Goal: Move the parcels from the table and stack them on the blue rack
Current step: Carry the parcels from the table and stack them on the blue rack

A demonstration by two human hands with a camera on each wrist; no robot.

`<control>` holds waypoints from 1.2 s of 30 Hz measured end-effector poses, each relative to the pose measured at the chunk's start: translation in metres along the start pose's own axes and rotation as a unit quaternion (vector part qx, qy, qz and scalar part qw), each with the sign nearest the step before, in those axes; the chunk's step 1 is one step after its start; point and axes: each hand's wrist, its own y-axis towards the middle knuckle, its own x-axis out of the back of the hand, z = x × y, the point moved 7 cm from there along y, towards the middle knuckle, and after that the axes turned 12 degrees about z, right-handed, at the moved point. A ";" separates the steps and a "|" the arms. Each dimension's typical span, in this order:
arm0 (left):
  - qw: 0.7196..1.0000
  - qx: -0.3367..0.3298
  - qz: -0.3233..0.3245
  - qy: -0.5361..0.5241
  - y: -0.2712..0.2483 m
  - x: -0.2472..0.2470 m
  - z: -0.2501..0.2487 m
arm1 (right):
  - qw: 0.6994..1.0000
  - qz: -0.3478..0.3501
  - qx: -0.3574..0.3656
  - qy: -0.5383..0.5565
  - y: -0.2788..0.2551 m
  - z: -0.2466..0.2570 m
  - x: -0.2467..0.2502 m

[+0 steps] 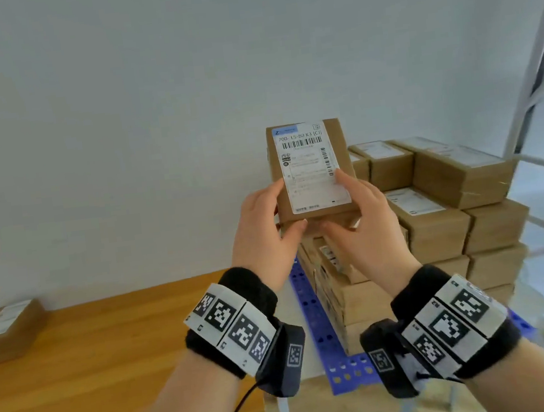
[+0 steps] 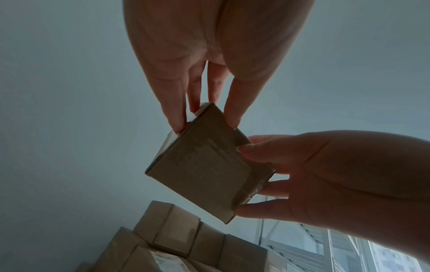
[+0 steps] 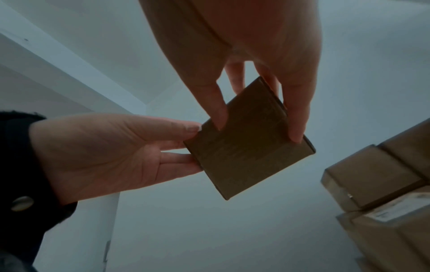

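I hold a brown cardboard parcel [image 1: 310, 167] with a white shipping label in the air, above the stacked parcels [image 1: 435, 221] on the blue rack [image 1: 313, 309]. My left hand [image 1: 265, 220] grips its left side and near edge, thumb on the label. My right hand [image 1: 363, 215] grips its right side, thumb on the label too. From below, the parcel [image 2: 204, 165] shows its plain underside between my left hand [image 2: 204, 114] and right hand [image 2: 302, 171]. The right wrist view shows the same parcel [image 3: 251, 143] pinched by both hands. One more parcel [image 1: 6, 329] lies on the wooden table [image 1: 112, 359] at the far left.
The stack on the rack stands several layers high, right of the table's end. A white wall is behind. A grey metal frame [image 1: 533, 74] leans at the far right beside a window.
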 end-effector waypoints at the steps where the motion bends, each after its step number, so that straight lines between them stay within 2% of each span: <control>1: 1.000 -0.003 0.003 0.001 0.005 -0.012 -0.008 | 1.000 -0.003 0.002 0.000 -0.002 -0.007 0.013; 5: 1.000 -0.008 0.013 0.012 0.030 -0.067 -0.031 | 1.000 -0.009 0.001 -0.008 0.000 -0.043 0.066; 9: 1.000 -0.002 -0.007 0.029 0.065 -0.127 -0.049 | 1.000 0.006 0.006 -0.012 0.012 -0.091 0.123; 13: 0.997 0.036 -0.027 0.067 0.098 -0.183 -0.052 | 0.999 0.039 0.003 -0.012 0.028 -0.136 0.166; 17: 0.990 0.096 -0.015 0.105 0.118 -0.218 -0.039 | 0.995 0.089 -0.018 -0.040 0.043 -0.170 0.180; 23: 0.976 0.150 0.033 0.157 0.132 -0.247 -0.031 | 0.983 0.158 -0.052 -0.077 0.052 -0.201 0.179; 27: 0.969 0.165 0.043 0.181 0.134 -0.252 -0.030 | 0.976 0.189 -0.053 -0.098 0.052 -0.207 0.181; 29: 0.964 0.165 0.047 0.203 0.134 -0.253 -0.031 | 0.979 0.166 -0.031 -0.117 0.057 -0.205 0.190; 31: 0.957 0.166 0.054 0.231 0.136 -0.253 -0.035 | 0.985 0.112 -0.012 -0.129 0.065 -0.200 0.207; 33: 0.950 0.152 0.068 0.266 0.140 -0.254 -0.041 | 0.984 0.075 -0.032 -0.155 0.076 -0.201 0.222; 36: 0.937 0.130 0.113 0.306 0.151 -0.258 -0.044 | 0.957 0.096 -0.067 -0.267 0.091 -0.216 0.228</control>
